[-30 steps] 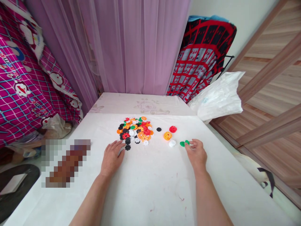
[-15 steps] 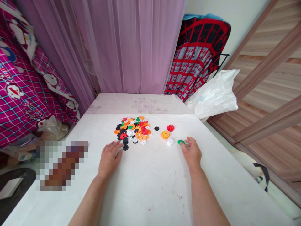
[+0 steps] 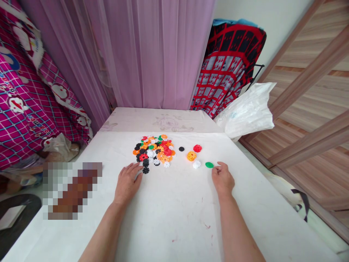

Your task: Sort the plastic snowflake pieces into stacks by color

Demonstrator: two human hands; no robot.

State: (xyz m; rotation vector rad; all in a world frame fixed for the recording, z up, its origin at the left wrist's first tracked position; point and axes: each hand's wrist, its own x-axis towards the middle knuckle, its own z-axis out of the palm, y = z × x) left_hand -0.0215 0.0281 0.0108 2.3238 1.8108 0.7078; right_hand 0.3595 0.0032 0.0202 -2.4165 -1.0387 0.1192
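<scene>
With the far edge as twelve and the middle of the white tabletop point(image 3: 169, 214) as centre, the left hand point(image 3: 127, 183) is resting palm down toward ten o'clock, its fingers lying loosely apart. Its tips are pointing at two black discs point(image 3: 145, 170) on the near fringe of the mixed pile point(image 3: 154, 149); whether they are touching is too small to tell. The pile is sitting at eleven o'clock, just short of the seam along the far floral strip point(image 3: 169, 122).

The right hand point(image 3: 223, 180) is resting at three o'clock, fingers curling inward; whether thumb and fingertips are meeting cannot be told. The green disc point(image 3: 209, 165) is lying just beyond them, toward two o'clock. The white pieces point(image 3: 196, 164) are lying next along, with the orange pieces point(image 3: 191, 156), red pieces point(image 3: 197, 148) and a single black disc point(image 3: 181, 149) spreading around one o'clock, a narrow gap separating that disc from the pile.

A wide lane of cloth is running between the forearms toward six. Another is widening from the right hand to the slanting edge at four. A white bag point(image 3: 248, 111) is crowding the far corner at one o'clock, while a pixelated patch point(image 3: 72, 191) is hiding part of the edge toward nine.
</scene>
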